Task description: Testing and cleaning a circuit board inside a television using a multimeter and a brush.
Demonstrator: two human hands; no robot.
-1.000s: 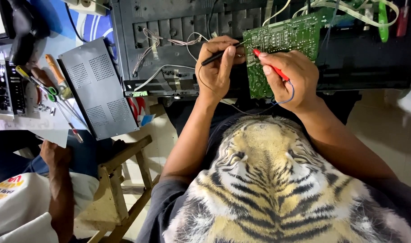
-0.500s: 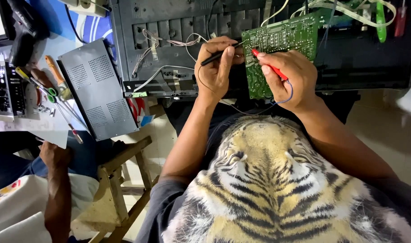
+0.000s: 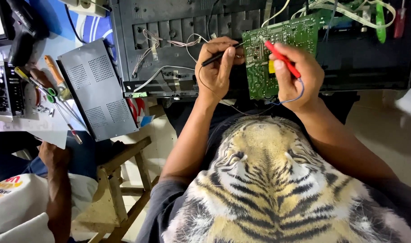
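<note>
green circuit board [image 3: 282, 49]: lower right part hidden behind right hand [image 3: 295, 74], top cut by upper frame edge. black probe [image 3: 219, 56] tip too small to tell if touching board. co-worker's hand [image 3: 52, 155] near left, arm cut by bottom edge. far left device [image 3: 3, 87] cut off by left edge.

Circuit board [image 3: 284, 54] and both probing hands sit slightly higher in view; co-worker's forearm [image 3: 59, 189] shifted
</note>
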